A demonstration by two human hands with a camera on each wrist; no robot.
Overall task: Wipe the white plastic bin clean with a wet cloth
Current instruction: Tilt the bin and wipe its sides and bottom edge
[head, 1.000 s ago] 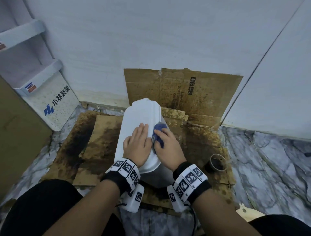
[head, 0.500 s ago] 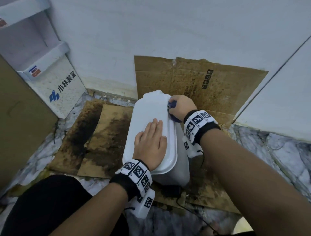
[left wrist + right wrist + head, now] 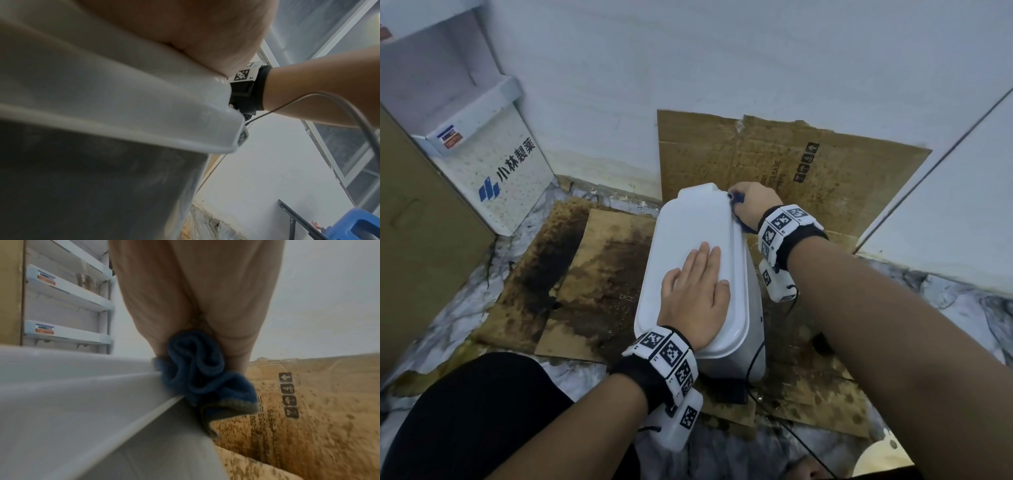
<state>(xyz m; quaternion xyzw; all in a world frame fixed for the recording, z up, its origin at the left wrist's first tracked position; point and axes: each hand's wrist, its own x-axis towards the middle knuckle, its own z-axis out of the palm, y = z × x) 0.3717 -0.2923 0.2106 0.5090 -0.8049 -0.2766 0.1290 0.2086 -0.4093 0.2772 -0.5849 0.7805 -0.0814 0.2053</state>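
The white plastic bin (image 3: 688,233) stands on stained cardboard, its lid facing up. My left hand (image 3: 697,291) lies flat on the near half of the lid with straight fingers. My right hand (image 3: 751,202) grips a bunched blue cloth (image 3: 738,198) against the far right edge of the lid. The right wrist view shows the blue cloth (image 3: 197,376) squeezed in my palm and pressed on the bin's rim (image 3: 123,402). Only the heel of my left hand (image 3: 195,32) on the lid edge (image 3: 164,116) shows in the left wrist view.
Wet, dark-stained cardboard (image 3: 592,274) covers the floor, and another sheet (image 3: 808,171) leans on the white wall behind. A white display rack (image 3: 493,171) stands at left beside a brown box (image 3: 421,240). Marble floor (image 3: 945,301) lies to the right.
My right hand has slid the blue cloth from the lid's middle, beside the left hand, up along the right edge to the far corner. The left hand has stayed flat on the lid.
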